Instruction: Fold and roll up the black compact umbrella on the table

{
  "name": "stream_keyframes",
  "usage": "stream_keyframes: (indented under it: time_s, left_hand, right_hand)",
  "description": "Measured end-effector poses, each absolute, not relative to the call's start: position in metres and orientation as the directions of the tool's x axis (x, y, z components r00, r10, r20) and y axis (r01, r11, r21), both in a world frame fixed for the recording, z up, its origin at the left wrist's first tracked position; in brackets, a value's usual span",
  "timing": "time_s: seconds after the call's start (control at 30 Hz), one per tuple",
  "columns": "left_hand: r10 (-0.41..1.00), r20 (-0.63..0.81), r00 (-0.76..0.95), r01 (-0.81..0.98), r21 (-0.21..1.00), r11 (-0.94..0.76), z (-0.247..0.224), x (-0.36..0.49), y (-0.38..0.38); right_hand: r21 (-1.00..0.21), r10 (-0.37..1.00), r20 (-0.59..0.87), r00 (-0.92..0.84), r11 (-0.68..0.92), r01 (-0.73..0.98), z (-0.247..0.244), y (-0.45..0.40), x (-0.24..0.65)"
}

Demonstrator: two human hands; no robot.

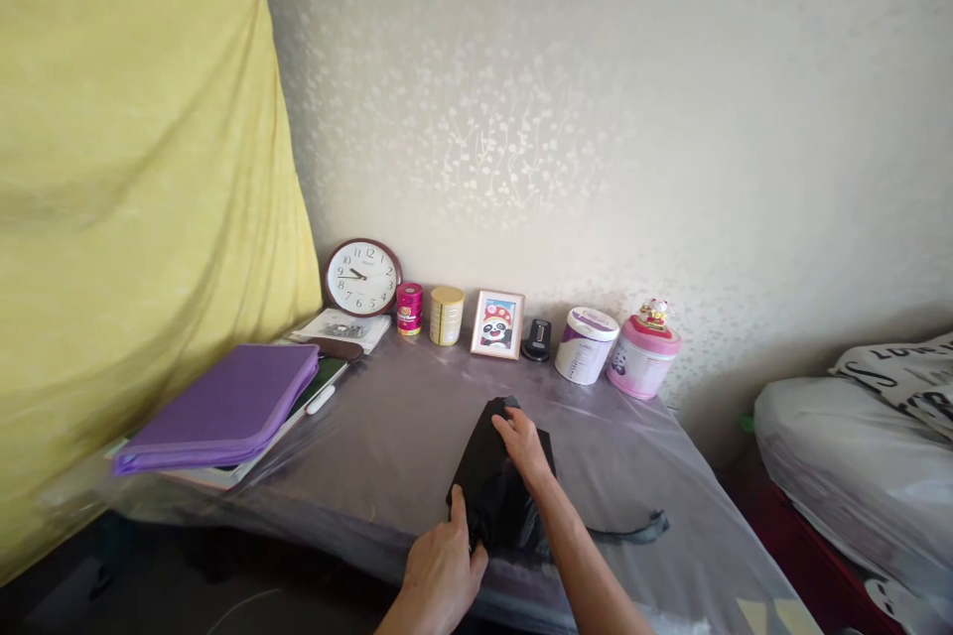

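Note:
A black folded bundle of thin, slightly shiny material (pixel 483 456) lies near the front edge of the table; its exact kind does not show. From its right side a dark strap-like strip (pixel 632 528) stretches across the tabletop. My left hand (pixel 445 556) grips the bundle's near left corner, index finger along the top and thumb low at the edge. On the upper part of the bundle rests my right hand (pixel 525 444), its visible fingers laid out over the surface. The right forearm covers some of the bundle's right side.
Purple folder (pixel 223 402) and white marker (pixel 320 400) lie on the left. Along the wall stand a clock (pixel 363 276), pink tin (pixel 409 309), yellow can (pixel 447 316), framed panda picture (pixel 497 324), black stapler-like object (pixel 537 340), white-purple tub (pixel 587 347) and pink tub (pixel 642 362).

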State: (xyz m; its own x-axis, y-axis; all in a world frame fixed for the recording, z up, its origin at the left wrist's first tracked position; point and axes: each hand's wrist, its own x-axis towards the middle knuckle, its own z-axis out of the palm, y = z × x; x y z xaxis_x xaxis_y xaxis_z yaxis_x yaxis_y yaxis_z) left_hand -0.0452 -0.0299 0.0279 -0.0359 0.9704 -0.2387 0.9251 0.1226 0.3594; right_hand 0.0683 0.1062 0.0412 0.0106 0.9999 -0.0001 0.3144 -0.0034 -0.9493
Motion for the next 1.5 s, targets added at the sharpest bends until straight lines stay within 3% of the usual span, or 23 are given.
stream_keyframes:
  time_s: [0.2,0.37,0.43,0.6,0.7,0.93,1.1,1.3,1.5]
  left_hand:
    - [0.968,-0.249,-0.035,0.923,0.363,0.127,0.031,-0.045,-0.028]
    - [0.978,-0.207,-0.008,0.931,0.357,0.083,0.034,-0.051,-0.036]
    - [0.990,-0.138,-0.006,0.942,0.333,0.052,0.035,-0.054,-0.042]
    - [0.972,0.223,0.071,0.966,0.227,-0.123,0.036,-0.050,-0.042]
    - [0.943,0.278,0.180,0.934,0.254,-0.253,0.028,-0.042,-0.032]
    - [0.974,0.152,0.166,0.916,0.343,-0.209,0.004,-0.036,-0.018]
    - [0.986,0.057,0.154,0.926,0.339,-0.164,0.009,-0.033,-0.021]
    - [0.993,-0.035,0.113,0.926,0.367,-0.093,0.015,-0.031,-0.022]
    - [0.993,-0.063,0.101,0.931,0.359,-0.072,0.018,-0.031,-0.021]
  right_hand:
    - [-0.909,0.996,-0.088,-0.029,-0.068,0.411,0.032,0.112,0.055]
    - [-0.862,0.991,-0.075,-0.114,-0.006,0.506,0.034,0.111,0.055]
    - [-0.851,0.988,-0.061,-0.142,0.023,0.525,0.036,0.108,0.055]
    - [-0.781,0.971,0.059,-0.231,0.189,0.595,0.041,0.099,0.052]
    - [-0.706,0.951,0.141,-0.276,0.292,0.645,0.042,0.093,0.051]
    - [-0.661,0.848,0.292,-0.442,0.513,0.547,0.044,0.067,0.063]
    - [-0.544,0.740,0.454,-0.496,0.672,0.503,0.032,0.066,0.071]
    - [-0.488,0.794,0.365,-0.486,0.608,0.626,0.024,0.106,0.070]
    - [-0.508,0.863,0.318,-0.393,0.506,0.698,0.022,0.142,0.070]
